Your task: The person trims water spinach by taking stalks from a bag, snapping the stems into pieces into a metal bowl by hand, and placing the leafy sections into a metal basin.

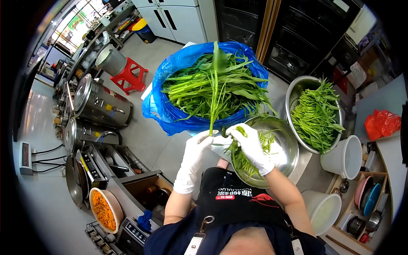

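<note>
My left hand (198, 142), in a white glove, pinches the lower end of a long green water spinach stalk (214, 100). Its leafy tip points away from me over a blue plastic bag (163, 120) full of more water spinach (191, 87). Just to the right, my right hand (251, 146), gloved too, is closed around a bunch of short green pieces (241, 160). That hand is over the near left side of a steel bowl (285, 158), where cut pieces lie. Its fingertips come close to my left fingers; whether they touch is unclear.
A second steel bowl (290, 111) heaped with greens stands at the right, by white buckets (342, 157). A red bag (382, 124) lies farther right. On the left are steel pots (100, 102), a red stool (129, 76) and a tub of orange shreds (103, 211).
</note>
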Motion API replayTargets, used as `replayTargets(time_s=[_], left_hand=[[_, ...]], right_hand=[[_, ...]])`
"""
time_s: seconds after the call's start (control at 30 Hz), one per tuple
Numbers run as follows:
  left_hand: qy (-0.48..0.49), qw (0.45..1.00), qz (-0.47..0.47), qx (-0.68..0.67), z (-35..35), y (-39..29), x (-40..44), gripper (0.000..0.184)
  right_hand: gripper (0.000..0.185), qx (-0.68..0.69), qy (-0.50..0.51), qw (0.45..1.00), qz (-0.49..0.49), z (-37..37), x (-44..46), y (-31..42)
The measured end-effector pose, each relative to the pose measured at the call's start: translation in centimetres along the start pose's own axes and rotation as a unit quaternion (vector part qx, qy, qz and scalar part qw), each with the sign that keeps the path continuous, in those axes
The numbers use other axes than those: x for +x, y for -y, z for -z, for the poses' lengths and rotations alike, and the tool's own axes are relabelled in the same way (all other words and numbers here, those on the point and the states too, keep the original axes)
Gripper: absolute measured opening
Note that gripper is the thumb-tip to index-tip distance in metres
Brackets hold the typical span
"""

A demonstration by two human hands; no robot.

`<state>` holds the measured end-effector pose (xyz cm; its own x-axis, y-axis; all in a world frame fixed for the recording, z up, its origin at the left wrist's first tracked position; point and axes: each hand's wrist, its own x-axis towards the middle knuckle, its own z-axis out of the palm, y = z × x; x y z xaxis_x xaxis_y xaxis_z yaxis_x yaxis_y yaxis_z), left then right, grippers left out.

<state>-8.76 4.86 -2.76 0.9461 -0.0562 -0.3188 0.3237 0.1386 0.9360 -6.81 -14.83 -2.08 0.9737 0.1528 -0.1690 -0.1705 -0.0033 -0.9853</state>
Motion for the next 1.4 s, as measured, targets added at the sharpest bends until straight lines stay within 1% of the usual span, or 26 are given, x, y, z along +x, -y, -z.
replayTargets(time_s=[0.03, 0.1, 0.17, 0.27, 0.37, 0.4, 0.47, 0.5, 0.57, 0.6, 0.7, 0.77, 0.83, 0.87, 0.93, 0.97, 1.03, 1.1, 1.13, 1.17, 1.23, 1.3, 1.33, 1.4], left_hand=[[-0.001, 1.000, 0.010, -0.005, 0.5, 0.3, 0.3, 0.037], [-0.018, 1.000, 0.018, 0.005, 0.6, 0.5, 0.5, 0.034], [-0.048, 0.998, 0.012, 0.038, 0.4, 0.2, 0.7, 0.030], [-0.115, 0.988, -0.017, 0.097, -0.3, 0.2, 1.0, 0.027], [-0.110, 0.980, -0.060, 0.153, 0.3, 1.5, 2.0, 0.026], [-0.103, 0.981, -0.054, 0.157, 0.4, 1.6, 2.1, 0.026], [-0.089, 0.981, -0.044, 0.165, 0.4, 1.9, 2.0, 0.024], [-0.093, 0.977, -0.061, 0.182, 0.4, 2.3, 1.9, 0.024], [-0.099, 0.967, -0.097, 0.215, 0.4, 3.1, 1.4, 0.022], [-0.115, 0.942, -0.142, 0.280, 0.5, 3.2, 1.1, 0.021], [-0.121, 0.928, -0.200, 0.289, 0.7, 3.0, 0.0, 0.021], [-0.129, 0.914, -0.217, 0.318, 0.9, 2.6, -0.7, 0.020], [-0.134, 0.896, -0.244, 0.345, 1.4, 2.5, -1.4, 0.020], [-0.135, 0.900, -0.232, 0.342, 1.5, 2.4, -1.8, 0.020], [-0.131, 0.889, -0.268, 0.348, 1.8, 2.1, -2.4, 0.020], [-0.128, 0.883, -0.285, 0.351, 1.9, 2.0, -2.6, 0.020], [-0.123, 0.869, -0.301, 0.374, 2.0, 1.7, -3.1, 0.021], [-0.120, 0.854, -0.311, 0.399, 1.8, 1.0, -3.6, 0.021], [-0.119, 0.844, -0.325, 0.409, 1.7, 0.8, -3.8, 0.022], [-0.115, 0.841, -0.331, 0.412, 1.8, 0.8, -3.8, 0.023], [-0.106, 0.835, -0.342, 0.419, 1.9, 0.8, -3.9, 0.023], [-0.103, 0.827, -0.365, 0.415, 1.7, 0.5, -4.0, 0.025], [-0.098, 0.826, -0.376, 0.409, 1.7, 0.4, -3.9, 0.025], [-0.093, 0.820, -0.395, 0.403, 1.8, 0.1, -3.8, 0.026]], right_hand=[[0.014, 0.006, 0.014, 1.000, -0.019, 0.9, -0.2, 0.3], [0.014, 0.020, 0.013, 0.999, 0.044, 1.8, -0.4, -0.6], [0.013, 0.001, 0.014, 0.998, 0.056, 2.4, -0.6, -1.1], [0.013, 0.079, 0.020, 0.997, 0.013, 2.4, -1.2, -1.4], [0.013, 0.042, 0.011, 0.998, -0.037, 2.6, -1.7, -1.2], [0.013, 0.023, 0.006, 0.999, -0.043, 2.8, -1.8, -1.3], [0.014, -0.006, -0.020, 1.000, 0.003, 3.2, -2.0, -1.2], [0.014, -0.021, -0.033, 0.999, 0.026, 3.5, -2.1, -1.0], [0.015, -0.056, -0.060, 0.996, 0.021, 4.8, -2.4, 0.1], [0.014, -0.070, -0.077, 0.994, 0.023, 5.4, -2.4, 0.8], [0.012, -0.082, -0.131, 0.987, 0.043, 7.5, -2.3, 1.6], [0.011, -0.051, -0.151, 0.987, 0.024, 8.7, -2.1, 2.5], [0.010, -0.076, -0.163, 0.981, 0.067, 9.5, -2.0, 3.7], [0.010, -0.100, -0.172, 0.977, 0.082, 9.9, -1.8, 4.0], [0.011, -0.150, -0.176, 0.967, 0.103, 10.8, -1.4, 4.6], [0.012, -0.197, -0.191, 0.950, 0.150, 11.2, -1.1, 4.6], [0.014, -0.270, -0.185, 0.917, 0.229, 11.2, -1.2, 6.2], [0.015, -0.286, -0.144, 0.911, 0.260, 11.0, -1.6, 7.2], [0.016, -0.325, -0.114, 0.893, 0.290, 10.9, -1.7, 7.7], [0.016, -0.330, -0.082, 0.899, 0.278, 10.9, -1.6, 7.6], [0.020, -0.425, -0.071, 0.849, 0.306, 11.2, -0.9, 6.9], [0.022, -0.503, -0.081, 0.810, 0.290, 12.3, -0.2, 6.1], [0.022, -0.513, -0.083, 0.790, 0.325, 12.9, 0.2, 5.7], [0.024, -0.556, -0.050, 0.764, 0.324, 13.6, 0.6, 5.4]])
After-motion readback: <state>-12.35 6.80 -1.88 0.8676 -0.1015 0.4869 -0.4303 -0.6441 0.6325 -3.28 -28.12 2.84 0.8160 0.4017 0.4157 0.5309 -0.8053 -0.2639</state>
